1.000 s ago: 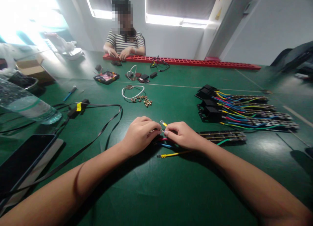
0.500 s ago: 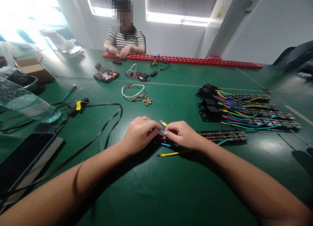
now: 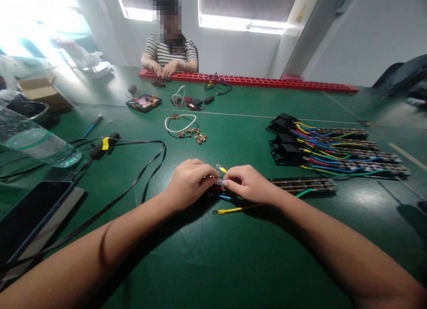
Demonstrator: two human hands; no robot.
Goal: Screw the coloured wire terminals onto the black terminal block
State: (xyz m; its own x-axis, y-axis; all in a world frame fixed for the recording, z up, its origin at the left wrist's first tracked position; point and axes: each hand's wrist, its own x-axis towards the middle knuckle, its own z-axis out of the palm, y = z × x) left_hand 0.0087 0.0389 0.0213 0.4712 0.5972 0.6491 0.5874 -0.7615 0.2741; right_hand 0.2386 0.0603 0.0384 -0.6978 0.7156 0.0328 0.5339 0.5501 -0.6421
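The strip (image 3: 302, 184) lies on the worktop (image 3: 253, 264), partly under the left hand (image 3: 192, 184) and right hand (image 3: 249, 184). I can't tell if either grip pinches anything. The strip looks stiff: hold its sides. The yellow wire (image 3: 237, 209) looks bendy: pinch its end.

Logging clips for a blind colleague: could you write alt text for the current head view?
A person's left hand and right hand meet over a wired black strip on a green table. Small brass-coloured parts lie beyond them, more wired strips to the right; a co-worker sits opposite.
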